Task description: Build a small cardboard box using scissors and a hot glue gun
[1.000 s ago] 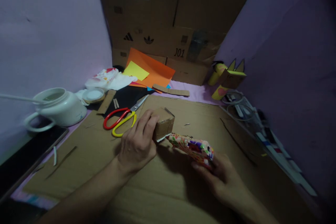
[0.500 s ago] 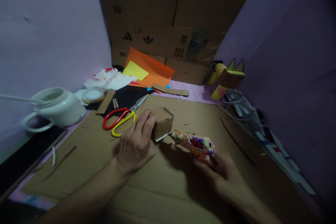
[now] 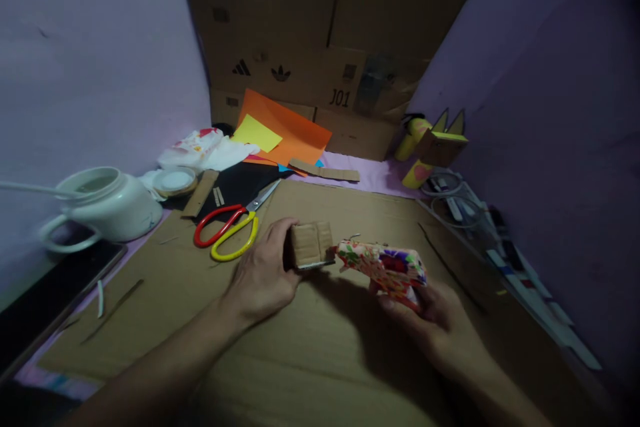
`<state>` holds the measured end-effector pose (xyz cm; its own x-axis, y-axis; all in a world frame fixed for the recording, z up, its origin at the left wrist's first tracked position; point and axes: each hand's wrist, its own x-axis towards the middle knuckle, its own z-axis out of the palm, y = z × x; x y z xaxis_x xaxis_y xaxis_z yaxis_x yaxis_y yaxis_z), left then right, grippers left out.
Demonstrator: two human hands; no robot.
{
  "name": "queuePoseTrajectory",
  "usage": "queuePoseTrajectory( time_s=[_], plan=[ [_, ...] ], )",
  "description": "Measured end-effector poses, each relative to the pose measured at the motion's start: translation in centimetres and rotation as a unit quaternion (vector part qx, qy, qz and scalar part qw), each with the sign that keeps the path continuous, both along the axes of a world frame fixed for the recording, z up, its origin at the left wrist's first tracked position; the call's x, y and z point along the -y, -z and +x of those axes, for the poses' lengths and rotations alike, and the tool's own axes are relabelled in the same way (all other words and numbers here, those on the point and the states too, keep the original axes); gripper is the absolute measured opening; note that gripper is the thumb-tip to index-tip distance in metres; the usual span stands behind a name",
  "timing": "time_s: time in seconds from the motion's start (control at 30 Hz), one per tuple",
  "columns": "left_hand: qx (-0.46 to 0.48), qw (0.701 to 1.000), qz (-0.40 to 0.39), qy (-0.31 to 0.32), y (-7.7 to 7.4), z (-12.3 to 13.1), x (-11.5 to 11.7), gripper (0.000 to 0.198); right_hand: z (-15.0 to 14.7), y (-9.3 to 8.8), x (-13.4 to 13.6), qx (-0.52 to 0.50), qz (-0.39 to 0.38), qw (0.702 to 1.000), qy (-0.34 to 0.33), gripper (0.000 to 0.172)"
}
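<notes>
My left hand [image 3: 265,273] is closed around the left side of a small cardboard box [image 3: 313,244], holding it above the cardboard sheet [image 3: 280,360]. A pale strip shows along the box's lower edge. In my right hand [image 3: 430,320] is a glue gun [image 3: 383,270] with a colourful floral pattern, its nozzle pointing left at the box's right edge. Whether the tip touches the box I cannot tell. Scissors [image 3: 227,230] with one red and one yellow handle lie left of the box, blades apart. The fingers behind the box are hidden.
A white pot [image 3: 113,207] stands at the left beside a dark flat device [image 3: 65,300]. Orange paper [image 3: 295,127] and a yellow sheet [image 3: 257,133] lie at the back, before an upright cardboard panel [image 3: 280,27]. A yellow cardboard figure [image 3: 440,147] and pens [image 3: 530,287] line the right.
My left hand has turned the box, so a different face shows. The glue gun has shifted slightly right, its nozzle now at the box's right edge.
</notes>
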<state>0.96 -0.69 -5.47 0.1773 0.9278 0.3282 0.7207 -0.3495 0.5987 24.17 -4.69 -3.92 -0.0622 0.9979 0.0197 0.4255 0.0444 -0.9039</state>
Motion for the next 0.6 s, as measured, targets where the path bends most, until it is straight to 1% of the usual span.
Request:
queuePoseTrajectory(
  time_s=[0.07,0.2,0.3,0.37,0.5,0.6],
  plan=[
    [0.007,1.000,-0.025,0.002,0.3,0.0,0.0,0.060,0.4,-0.4,-0.3,-0.033,-0.018,0.999,0.008,0.015],
    [0.027,0.999,-0.030,0.008,0.6,0.0,0.0,0.060,1.3,-0.6,-1.0,-0.099,-0.046,0.992,0.056,0.029],
    [0.023,1.000,-0.001,0.018,0.4,-0.1,0.2,0.062,1.9,-0.3,-1.5,-0.140,-0.091,0.982,0.084,0.030],
    [0.012,0.999,0.031,0.024,0.3,-0.2,0.3,0.065,2.1,-0.1,-1.7,-0.162,-0.106,0.978,0.081,0.031],
    [-0.012,0.995,0.096,0.029,0.1,-0.4,0.4,0.066,2.1,-0.1,-1.7,-0.177,-0.110,0.976,0.069,0.035],
    [-0.011,0.994,0.112,0.012,0.0,-0.6,0.3,0.066,2.0,-0.2,-1.7,-0.170,-0.100,0.975,0.101,0.033]
  ],
)
